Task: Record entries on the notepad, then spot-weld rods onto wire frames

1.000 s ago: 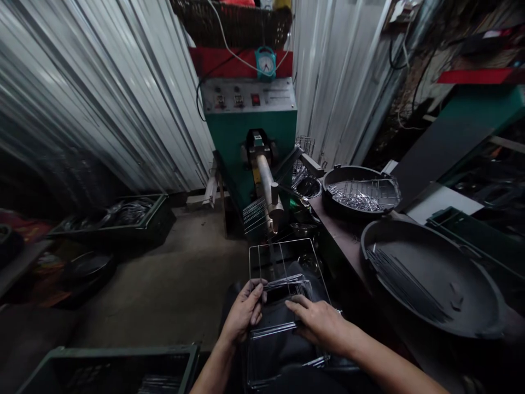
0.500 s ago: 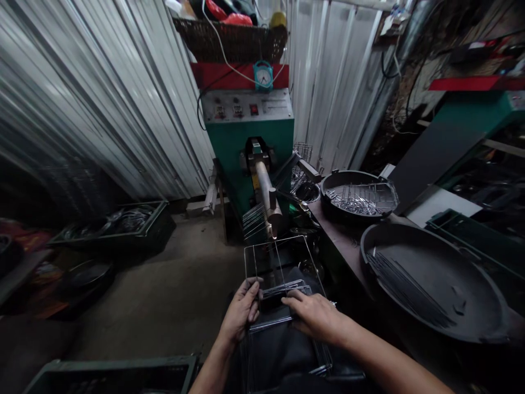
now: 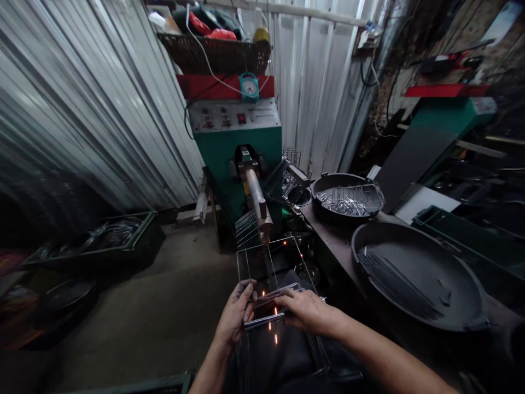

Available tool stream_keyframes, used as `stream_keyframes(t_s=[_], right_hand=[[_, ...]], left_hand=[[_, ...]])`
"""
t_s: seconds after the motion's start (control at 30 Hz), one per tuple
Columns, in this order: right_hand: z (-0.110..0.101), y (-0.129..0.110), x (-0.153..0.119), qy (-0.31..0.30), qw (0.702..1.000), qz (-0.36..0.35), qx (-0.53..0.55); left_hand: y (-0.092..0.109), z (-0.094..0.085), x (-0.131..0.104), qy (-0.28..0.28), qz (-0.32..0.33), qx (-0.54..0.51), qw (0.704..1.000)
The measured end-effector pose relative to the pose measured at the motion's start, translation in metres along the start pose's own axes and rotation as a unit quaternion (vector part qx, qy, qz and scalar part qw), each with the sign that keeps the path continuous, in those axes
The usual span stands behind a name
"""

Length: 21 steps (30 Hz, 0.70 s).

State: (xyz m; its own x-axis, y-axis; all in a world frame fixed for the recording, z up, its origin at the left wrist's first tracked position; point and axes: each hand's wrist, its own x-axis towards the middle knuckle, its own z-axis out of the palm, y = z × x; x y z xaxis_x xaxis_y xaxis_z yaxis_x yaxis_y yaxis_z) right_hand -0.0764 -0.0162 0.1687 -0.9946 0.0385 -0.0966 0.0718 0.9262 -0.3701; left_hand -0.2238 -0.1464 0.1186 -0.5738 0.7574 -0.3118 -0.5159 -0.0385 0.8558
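My left grip clamps the frame. Whether my right grip does, I can't tell. A pan sits by the table's left edge

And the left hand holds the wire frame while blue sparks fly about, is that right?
Not quite: the sparks are orange, not blue, as the head view shows. The left hand does hold the wire frame, and the sparks are flying about.
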Motion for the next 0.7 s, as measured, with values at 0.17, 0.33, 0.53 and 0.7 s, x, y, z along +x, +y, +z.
stream_keyframes(t_s=[0.17, 0.33, 0.53, 0.7], right_hand=[[0.004, 0.02, -0.017, 0.101, 0.985, -0.04, 0.131], [0.006, 0.053, -0.037, 0.401, 0.765, 0.149, 0.481], [0.019, 0.093, -0.046, 0.393, 0.478, 0.25, 0.744], [0.021, 0.097, -0.04, 0.311, 0.434, 0.241, 0.81]], left_hand=[[-0.001, -0.002, 0.002, -0.008, 0.018, 0.008, 1.0], [0.001, -0.001, 0.0, -0.006, 0.014, 0.007, 1.0], [0.006, -0.006, -0.008, -0.004, 0.01, -0.001, 1.0], [0.009, -0.013, -0.014, 0.022, 0.004, -0.002, 1.0]])
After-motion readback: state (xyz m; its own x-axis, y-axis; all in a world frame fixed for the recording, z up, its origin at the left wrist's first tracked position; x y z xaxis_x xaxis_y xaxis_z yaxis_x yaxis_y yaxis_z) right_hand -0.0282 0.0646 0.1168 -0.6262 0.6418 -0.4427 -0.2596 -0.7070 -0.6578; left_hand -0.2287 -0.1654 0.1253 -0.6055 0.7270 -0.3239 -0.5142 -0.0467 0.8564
